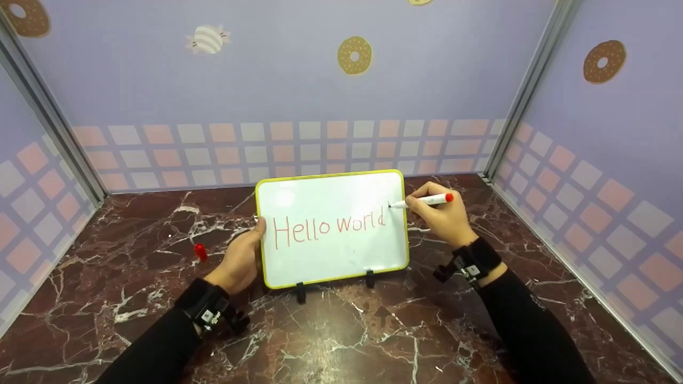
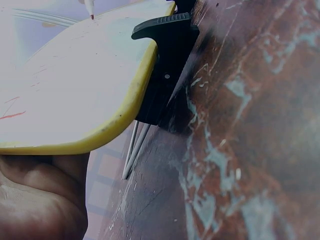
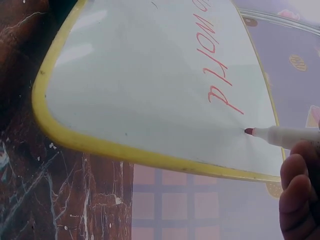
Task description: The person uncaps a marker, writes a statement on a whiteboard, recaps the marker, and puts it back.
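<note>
A whiteboard (image 1: 325,266) with a yellow rim leans on a black stand (image 1: 301,293), and "Hello world" is written across it in red. My left hand (image 1: 240,261) grips the board's left edge, the thumb at the front and the fingers behind, partly hidden. In my right hand (image 1: 445,218) I pinch a white marker (image 1: 427,200) with a red end. Its uncapped red tip is right of the final "d", at or very near the surface; the right wrist view (image 3: 249,131) cannot settle whether it touches.
A loose red marker cap (image 1: 200,252) stands on the dark marble-patterned table (image 1: 331,341), left of my left hand. Purple patterned panels (image 1: 288,80) joined by metal posts (image 1: 525,96) enclose the back and both sides.
</note>
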`<state>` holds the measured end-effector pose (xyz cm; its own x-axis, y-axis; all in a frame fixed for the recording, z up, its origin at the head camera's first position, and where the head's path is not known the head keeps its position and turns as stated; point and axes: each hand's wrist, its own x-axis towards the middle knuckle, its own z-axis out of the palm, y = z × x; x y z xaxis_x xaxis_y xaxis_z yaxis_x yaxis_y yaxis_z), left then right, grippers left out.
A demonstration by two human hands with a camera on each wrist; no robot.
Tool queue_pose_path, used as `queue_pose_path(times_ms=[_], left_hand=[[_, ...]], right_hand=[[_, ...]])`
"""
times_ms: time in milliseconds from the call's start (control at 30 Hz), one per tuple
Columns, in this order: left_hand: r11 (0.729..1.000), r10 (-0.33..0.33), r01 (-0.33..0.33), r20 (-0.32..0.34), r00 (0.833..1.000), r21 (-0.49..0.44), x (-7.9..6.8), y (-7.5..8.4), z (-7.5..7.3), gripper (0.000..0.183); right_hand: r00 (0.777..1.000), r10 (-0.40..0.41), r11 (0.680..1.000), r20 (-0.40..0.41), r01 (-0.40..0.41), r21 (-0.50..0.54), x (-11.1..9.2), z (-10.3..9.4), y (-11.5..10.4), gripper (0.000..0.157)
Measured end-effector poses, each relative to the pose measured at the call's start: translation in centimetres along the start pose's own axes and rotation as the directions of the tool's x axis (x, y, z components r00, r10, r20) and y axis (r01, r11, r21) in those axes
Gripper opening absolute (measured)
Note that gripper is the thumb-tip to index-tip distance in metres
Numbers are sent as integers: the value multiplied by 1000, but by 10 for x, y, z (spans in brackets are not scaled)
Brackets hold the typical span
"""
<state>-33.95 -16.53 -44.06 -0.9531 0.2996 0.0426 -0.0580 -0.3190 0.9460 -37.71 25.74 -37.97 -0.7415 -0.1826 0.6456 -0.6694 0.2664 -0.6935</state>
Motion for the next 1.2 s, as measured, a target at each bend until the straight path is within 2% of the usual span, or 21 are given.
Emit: queue_pose_path(times_ms=[533, 700, 1200], left_hand=[[1000, 4, -4, -16, 1000, -2, 0, 0, 1, 74], [1000, 1, -1, -16, 1000, -9, 0, 0, 0, 73], [1000, 6, -6, -17, 1000, 10, 0, 0, 1, 72]], right_hand=[[998, 11, 1000, 57, -12, 25, 0, -1, 0, 14], [998, 40, 997, 49, -43, 61, -1, 0, -1, 15], [997, 27, 998, 68, -31, 54, 0, -1, -2, 16]])
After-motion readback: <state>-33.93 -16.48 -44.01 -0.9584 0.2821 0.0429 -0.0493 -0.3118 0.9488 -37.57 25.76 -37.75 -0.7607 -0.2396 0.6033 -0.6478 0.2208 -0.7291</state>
